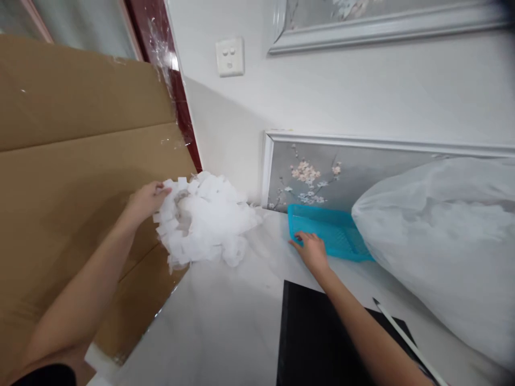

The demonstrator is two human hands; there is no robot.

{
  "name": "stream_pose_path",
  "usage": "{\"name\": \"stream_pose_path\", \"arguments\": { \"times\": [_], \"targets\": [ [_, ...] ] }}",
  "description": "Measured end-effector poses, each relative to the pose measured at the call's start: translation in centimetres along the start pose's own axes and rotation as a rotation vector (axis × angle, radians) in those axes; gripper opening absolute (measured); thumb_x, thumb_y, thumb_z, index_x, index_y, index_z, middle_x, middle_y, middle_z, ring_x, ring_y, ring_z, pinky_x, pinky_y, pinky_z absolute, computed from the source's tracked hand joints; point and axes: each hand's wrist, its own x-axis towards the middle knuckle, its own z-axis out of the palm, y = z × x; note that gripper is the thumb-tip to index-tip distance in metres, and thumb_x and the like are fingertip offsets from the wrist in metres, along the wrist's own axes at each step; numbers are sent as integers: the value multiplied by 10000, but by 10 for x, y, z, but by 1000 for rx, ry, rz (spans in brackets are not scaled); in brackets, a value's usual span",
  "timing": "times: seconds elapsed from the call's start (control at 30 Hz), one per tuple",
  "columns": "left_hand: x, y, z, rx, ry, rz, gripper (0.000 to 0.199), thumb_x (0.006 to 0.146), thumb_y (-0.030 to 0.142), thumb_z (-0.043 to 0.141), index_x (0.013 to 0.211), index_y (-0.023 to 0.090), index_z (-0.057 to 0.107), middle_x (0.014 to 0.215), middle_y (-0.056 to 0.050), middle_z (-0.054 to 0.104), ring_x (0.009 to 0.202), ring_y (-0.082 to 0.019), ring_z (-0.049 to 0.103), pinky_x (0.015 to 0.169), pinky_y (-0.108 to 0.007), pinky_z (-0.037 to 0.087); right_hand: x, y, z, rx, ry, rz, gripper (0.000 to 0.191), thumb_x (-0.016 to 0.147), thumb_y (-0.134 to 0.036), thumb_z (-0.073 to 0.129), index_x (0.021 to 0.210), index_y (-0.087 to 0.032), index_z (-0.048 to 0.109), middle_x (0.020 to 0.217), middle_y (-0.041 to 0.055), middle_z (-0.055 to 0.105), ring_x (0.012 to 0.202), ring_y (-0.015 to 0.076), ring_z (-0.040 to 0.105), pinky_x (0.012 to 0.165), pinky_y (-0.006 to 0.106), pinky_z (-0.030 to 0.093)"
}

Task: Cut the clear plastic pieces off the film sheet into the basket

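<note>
A heap of white gauzy strips (213,214) with small square tabs lies at the left end of the pale table. At its left edge, my left hand (148,201) has its fingers curled against the strips, pinching some of them. A shallow blue plastic basket (341,249) sits by the wall to the right. My right hand (311,251) grips the basket's near left rim, fingers over the edge and thumb outside. No contents show in the visible part of the basket.
A large translucent bag (438,236) of white material bulges over the basket's right end. Nearer are a black mat (309,332) and a white pencil-like stick (406,338). Tall cardboard (80,177) stands along the left. A framed flower panel (314,171) leans behind.
</note>
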Motion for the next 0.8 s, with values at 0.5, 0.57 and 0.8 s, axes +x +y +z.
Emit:
{"name": "stream_pose_path", "arguments": {
  "times": [0.5,0.57,0.8],
  "targets": [
    [17,150,-169,-73,724,502,412,1020,335,415,1305,65,542,1250,-31,600,1230,-169,511,1060,-303,334,30,-120,-59,519,188,-263,806,779,-595,705,1428,-236,391,1374,142,499,1320,323,417,1105,514,343],
    [-13,179,-177,-223,646,576,392,992,280,452,1281,35,554,1092,-14,614,1101,-157,576,967,-303,396,25,-146,-87,650,197,-265,1015,733,-618,738,1520,-265,203,1504,146,358,1394,330,340,1126,529,327],
    [-124,213,-104,-786,-380,312,338,887,385,623,1156,189,684,813,-13,684,567,-111,608,608,-274,500,-19,-155,-162,1121,24,-21,1079,596,-647,807,1474,-254,317,1501,148,392,1384,355,370,1084,510,381]
  ]
}}
